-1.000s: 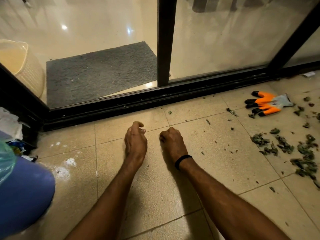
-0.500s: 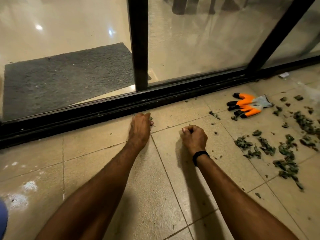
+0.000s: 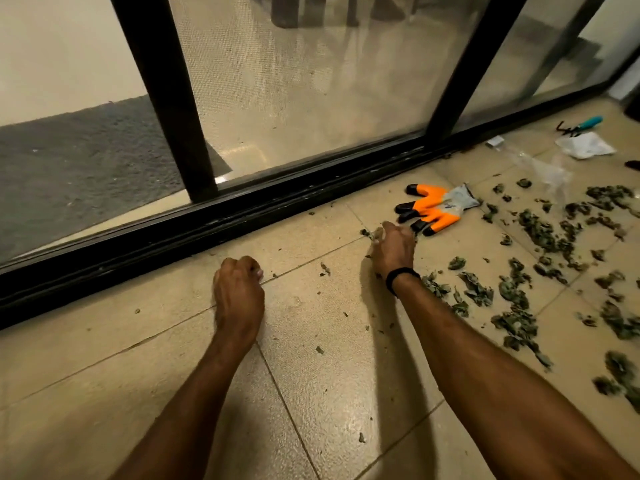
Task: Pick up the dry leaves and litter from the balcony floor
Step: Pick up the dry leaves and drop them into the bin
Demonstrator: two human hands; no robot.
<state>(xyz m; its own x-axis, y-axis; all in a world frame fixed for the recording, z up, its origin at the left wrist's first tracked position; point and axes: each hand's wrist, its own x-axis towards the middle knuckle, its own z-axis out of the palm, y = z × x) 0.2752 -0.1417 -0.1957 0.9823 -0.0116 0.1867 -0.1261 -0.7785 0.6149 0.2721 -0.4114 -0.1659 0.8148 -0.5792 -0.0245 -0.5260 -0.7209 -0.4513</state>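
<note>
Dry green-grey leaves (image 3: 540,233) lie scattered over the beige floor tiles (image 3: 329,375) on the right, with small crumbs (image 3: 325,268) between my hands. My right hand (image 3: 393,249), with a black wristband, reaches to the tile joint near the door track, and its curled fingers pinch a small clump of leaf bits (image 3: 373,233). My left hand (image 3: 239,292) rests on the floor as a closed fist. Whatever is inside the fist is hidden.
An orange, black and grey work glove (image 3: 433,209) lies just beyond my right hand. A black sliding-door track (image 3: 207,230) runs along the far edge of the tiles. Farther right are a teal-handled tool (image 3: 585,124), white paper (image 3: 585,147) and clear plastic (image 3: 540,168).
The view has swung right, bringing more leaves and litter into sight. My right hand moved forward and right to a leaf clump by the glove. My left hand drew back from the track into a fist.
</note>
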